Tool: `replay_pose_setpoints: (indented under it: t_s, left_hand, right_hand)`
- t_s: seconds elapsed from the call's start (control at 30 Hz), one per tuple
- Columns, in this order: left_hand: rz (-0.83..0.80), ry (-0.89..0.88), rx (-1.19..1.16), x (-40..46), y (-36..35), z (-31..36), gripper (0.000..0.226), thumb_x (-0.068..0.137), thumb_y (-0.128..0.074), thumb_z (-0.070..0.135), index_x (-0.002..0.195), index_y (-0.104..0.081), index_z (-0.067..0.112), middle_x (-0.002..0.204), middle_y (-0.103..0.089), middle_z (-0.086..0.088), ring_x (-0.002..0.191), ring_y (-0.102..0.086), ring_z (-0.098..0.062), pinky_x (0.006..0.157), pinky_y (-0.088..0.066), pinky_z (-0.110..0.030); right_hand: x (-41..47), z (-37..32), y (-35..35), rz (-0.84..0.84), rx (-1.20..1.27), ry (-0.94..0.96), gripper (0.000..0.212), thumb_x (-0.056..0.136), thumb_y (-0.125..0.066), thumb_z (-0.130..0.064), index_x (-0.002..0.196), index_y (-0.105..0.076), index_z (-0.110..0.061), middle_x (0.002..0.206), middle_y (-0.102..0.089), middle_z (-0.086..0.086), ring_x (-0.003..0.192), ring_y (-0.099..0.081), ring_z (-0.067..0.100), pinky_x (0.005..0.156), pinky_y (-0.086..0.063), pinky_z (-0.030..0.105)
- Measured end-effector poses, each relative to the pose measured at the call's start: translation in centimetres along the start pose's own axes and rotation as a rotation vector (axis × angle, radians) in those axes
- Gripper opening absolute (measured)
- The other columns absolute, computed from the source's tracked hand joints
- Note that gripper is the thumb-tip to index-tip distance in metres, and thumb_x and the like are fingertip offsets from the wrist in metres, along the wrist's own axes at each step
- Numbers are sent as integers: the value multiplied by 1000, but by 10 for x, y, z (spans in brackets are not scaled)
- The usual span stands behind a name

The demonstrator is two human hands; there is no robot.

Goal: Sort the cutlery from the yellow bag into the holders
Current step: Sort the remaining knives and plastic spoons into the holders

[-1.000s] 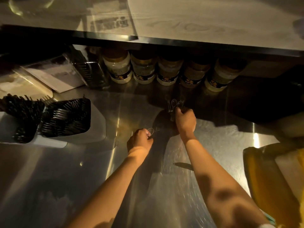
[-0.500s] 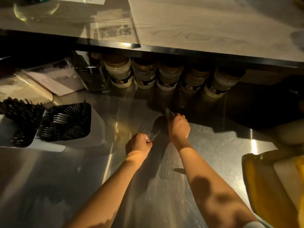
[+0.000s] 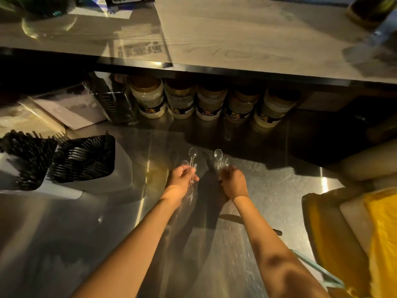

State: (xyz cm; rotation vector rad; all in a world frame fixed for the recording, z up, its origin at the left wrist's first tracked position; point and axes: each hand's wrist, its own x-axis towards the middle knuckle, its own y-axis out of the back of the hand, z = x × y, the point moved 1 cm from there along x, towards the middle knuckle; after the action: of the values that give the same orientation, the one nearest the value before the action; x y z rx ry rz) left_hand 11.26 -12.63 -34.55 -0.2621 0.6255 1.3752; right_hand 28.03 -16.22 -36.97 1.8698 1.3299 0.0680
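Note:
My left hand (image 3: 182,178) grips a few clear plastic spoons (image 3: 191,157) by their handles, bowls pointing away from me. Just to its right, my right hand (image 3: 233,181) holds another clear plastic spoon (image 3: 218,155) the same way above the steel counter (image 3: 96,233). Two white holders (image 3: 120,168) packed with black plastic cutlery (image 3: 83,158) stand at the left. The yellow bag (image 3: 335,239) lies open at the right edge.
A row of lidded jars (image 3: 180,102) lines the back under a wooden shelf (image 3: 236,39). A clear box (image 3: 113,102) and papers (image 3: 71,108) sit at back left. A dark knife-like item (image 3: 232,218) lies on the counter under my right forearm.
Both hands have pulled back toward me and come closer together. The left hand now shows more spoons fanned upward; the right hand's spoon has lifted clear of the dark patch.

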Motion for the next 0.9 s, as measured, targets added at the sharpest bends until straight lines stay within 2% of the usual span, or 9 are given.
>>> replay_pose_setpoints:
  t_s: [0.07, 0.2, 0.43, 0.57, 0.63, 0.7, 0.77, 0.83, 0.9]
  left_hand:
    - [-31, 38, -98, 2, -7, 6, 19, 105, -49, 18, 110, -65, 10, 70, -57, 1, 57, -50, -8, 53, -37, -23]
    - [-42, 178, -333, 6, -23, 15, 22, 106, -42, 15, 95, -61, 14, 60, -43, 3, 43, -36, -7, 41, -25, -20]
    - [25, 192, -343, 31, -51, 35, 23, 99, -59, 28, 82, -50, 16, 57, -36, 4, 37, -30, -5, 35, -23, -19]
    - [75, 92, -211, 53, -65, 56, 31, 102, -52, 33, 78, -53, 15, 60, -46, 1, 47, -41, -11, 44, -32, -23]
    - [99, 73, -125, 67, -74, 65, 28, 103, -51, 29, 87, -62, 9, 70, -56, -5, 57, -51, -17, 50, -40, -28]
    - [125, 94, -60, 79, -85, 75, 27, 99, -56, 27, 114, -62, 5, 98, -67, -18, 88, -67, -34, 72, -55, -41]
    - [153, 144, -18, 88, -97, 82, 53, 90, -69, 33, 132, -52, 7, 126, -61, -22, 118, -59, -42, 97, -52, -51]
    - [181, 115, -20, 99, -111, 86, 71, 85, -77, 34, 141, -45, 4, 139, -54, -18, 130, -51, -38, 106, -45, -44]
    - [189, 67, -26, 106, -123, 90, 69, 85, -77, 33, 140, -48, 3, 138, -55, -15, 131, -50, -33, 101, -42, -35]
  right_hand:
    - [-8, 0, 8, -94, 347, -103, 15, 103, -51, -15, 96, -63, -11, 81, -67, 7, 68, -63, 20, 55, -48, 20]
    - [-25, -7, 23, -198, 968, -310, 16, 104, -49, -16, 100, -64, -14, 66, -50, 0, 52, -45, 12, 49, -35, 23]
    - [-5, -9, 40, -331, 1372, -272, 34, 101, -49, -14, 132, -59, -4, 72, -46, 1, 63, -48, 13, 57, -45, 23]
    - [12, -12, 53, -378, 1508, -271, 34, 92, -56, -7, 126, -61, 1, 78, -56, 7, 75, -61, 19, 71, -60, 29]
    - [25, -15, 59, -358, 1514, -304, 25, 90, -56, 0, 113, -63, 0, 80, -60, 9, 72, -64, 18, 67, -60, 28]
    - [39, -18, 63, -284, 1376, -364, 19, 91, -48, 6, 99, -60, -6, 77, -63, 8, 62, -59, 15, 51, -51, 22]
    - [53, -19, 67, -159, 1201, -416, 23, 92, -38, 6, 91, -55, -9, 69, -57, 7, 55, -46, 14, 41, -36, 20]
    - [67, -14, 70, -85, 1146, -446, 24, 92, -34, 3, 85, -52, -11, 64, -46, 5, 53, -37, 14, 37, -29, 20]
    - [76, -10, 73, -84, 1147, -478, 23, 95, -37, -5, 76, -47, -15, 59, -38, 0, 51, -33, 13, 37, -27, 20]
